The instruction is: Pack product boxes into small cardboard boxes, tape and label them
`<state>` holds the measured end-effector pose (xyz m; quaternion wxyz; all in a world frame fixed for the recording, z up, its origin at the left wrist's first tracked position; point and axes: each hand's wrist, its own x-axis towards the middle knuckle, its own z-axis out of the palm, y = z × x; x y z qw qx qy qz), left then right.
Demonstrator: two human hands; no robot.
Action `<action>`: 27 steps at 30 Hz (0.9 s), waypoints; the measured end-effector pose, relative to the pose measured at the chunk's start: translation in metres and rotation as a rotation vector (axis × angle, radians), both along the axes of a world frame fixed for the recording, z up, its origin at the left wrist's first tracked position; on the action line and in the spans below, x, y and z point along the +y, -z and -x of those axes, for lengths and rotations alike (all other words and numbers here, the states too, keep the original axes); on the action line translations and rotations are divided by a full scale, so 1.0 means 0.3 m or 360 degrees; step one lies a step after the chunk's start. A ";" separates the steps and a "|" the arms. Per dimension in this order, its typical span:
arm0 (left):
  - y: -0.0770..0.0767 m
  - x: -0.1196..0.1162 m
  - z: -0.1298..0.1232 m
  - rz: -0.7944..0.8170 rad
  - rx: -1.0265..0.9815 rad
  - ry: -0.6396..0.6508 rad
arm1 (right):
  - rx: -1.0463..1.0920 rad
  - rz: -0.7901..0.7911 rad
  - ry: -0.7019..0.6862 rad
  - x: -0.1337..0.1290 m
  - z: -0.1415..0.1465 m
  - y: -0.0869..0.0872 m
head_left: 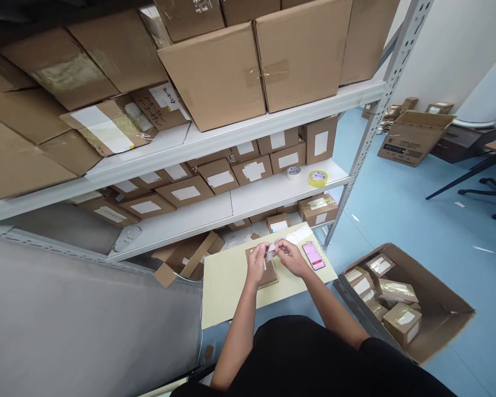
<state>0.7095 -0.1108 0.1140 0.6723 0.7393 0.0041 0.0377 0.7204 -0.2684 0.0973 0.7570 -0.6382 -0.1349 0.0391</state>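
Both my hands meet above a small cardboard box (268, 277) that lies on a pale yellow table (223, 286). Between the fingertips is a small white label (271, 248), pinched from either side. My left hand (257, 261) grips its left edge, and my right hand (290, 257) has its other edge between thumb and finger. Much of the box is covered by the hands. Right of my right hand lies a phone (314, 256) with a pink screen. White paper (300, 234) rests behind it at the table's far edge.
A metal shelf (248, 207) full of labelled cardboard boxes rises behind the table. Yellow tape (318, 178) and a white roll (293, 173) sit on its middle level. On the floor at right stands a large open carton (446, 311) holding several small boxes.
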 end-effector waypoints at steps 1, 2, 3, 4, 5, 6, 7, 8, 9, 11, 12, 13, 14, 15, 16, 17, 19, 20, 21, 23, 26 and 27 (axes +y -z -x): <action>0.004 -0.001 -0.003 0.0008 0.0005 0.0004 | 0.0001 -0.0030 -0.0019 -0.003 -0.001 0.005; 0.010 -0.001 -0.006 0.0008 0.0012 -0.0016 | -0.0001 -0.0060 -0.0047 -0.005 -0.002 0.011; 0.017 0.001 -0.008 0.0011 0.0023 -0.0047 | 0.0002 -0.0090 -0.0075 -0.006 -0.004 0.018; 0.026 0.005 -0.011 0.0024 0.0041 -0.0076 | 0.0015 -0.0118 -0.0099 -0.006 -0.005 0.027; 0.036 0.010 -0.013 0.0042 0.0061 -0.0110 | 0.0041 -0.0149 -0.0112 -0.004 -0.007 0.036; 0.045 0.017 -0.014 0.0060 0.0079 -0.0151 | 0.0084 -0.0182 -0.0116 0.001 -0.010 0.045; 0.055 0.025 -0.016 0.0077 0.0096 -0.0204 | 0.0142 -0.0218 -0.0114 0.009 -0.014 0.053; 0.065 0.033 -0.016 0.0093 0.0106 -0.0264 | 0.0208 -0.0250 -0.0106 0.022 -0.018 0.061; 0.074 0.041 -0.017 0.0102 0.0109 -0.0315 | 0.0275 -0.0273 -0.0097 0.039 -0.024 0.066; 0.090 0.060 -0.018 0.0103 0.0110 -0.0362 | 0.0378 -0.0286 -0.0062 0.086 -0.037 0.073; 0.096 0.072 -0.018 0.0101 0.0119 -0.0356 | 0.0399 -0.0271 -0.0032 0.114 -0.043 0.075; 0.101 0.086 -0.020 0.0102 0.0130 -0.0342 | 0.0399 -0.0245 0.0001 0.143 -0.050 0.075; 0.105 0.104 -0.022 0.0110 0.0140 -0.0326 | 0.0388 -0.0217 0.0028 0.172 -0.056 0.075; 0.107 0.126 -0.026 0.0128 0.0148 -0.0321 | 0.0378 -0.0190 0.0043 0.200 -0.061 0.073; 0.108 0.154 -0.031 0.0154 0.0152 -0.0325 | 0.0373 -0.0168 0.0045 0.226 -0.066 0.072; 0.108 0.186 -0.037 0.0185 0.0149 -0.0341 | 0.0374 -0.0149 0.0036 0.249 -0.070 0.070; 0.109 0.269 -0.053 0.0244 0.0144 -0.0434 | 0.0390 -0.0120 0.0015 0.289 -0.079 0.067; 0.111 0.320 -0.062 0.0275 0.0149 -0.0513 | 0.0397 -0.0107 0.0023 0.307 -0.084 0.068; 0.115 0.376 -0.072 0.0311 0.0156 -0.0610 | 0.0403 -0.0094 0.0047 0.325 -0.090 0.072; 0.130 0.501 -0.092 0.0407 0.0171 -0.0833 | 0.0418 -0.0080 0.0166 0.365 -0.105 0.088; 0.161 0.706 -0.115 0.0555 0.0159 -0.1191 | 0.0493 -0.0109 0.0510 0.446 -0.137 0.139; 0.171 0.772 -0.118 0.0585 0.0144 -0.1301 | 0.0542 -0.0128 0.0624 0.481 -0.148 0.161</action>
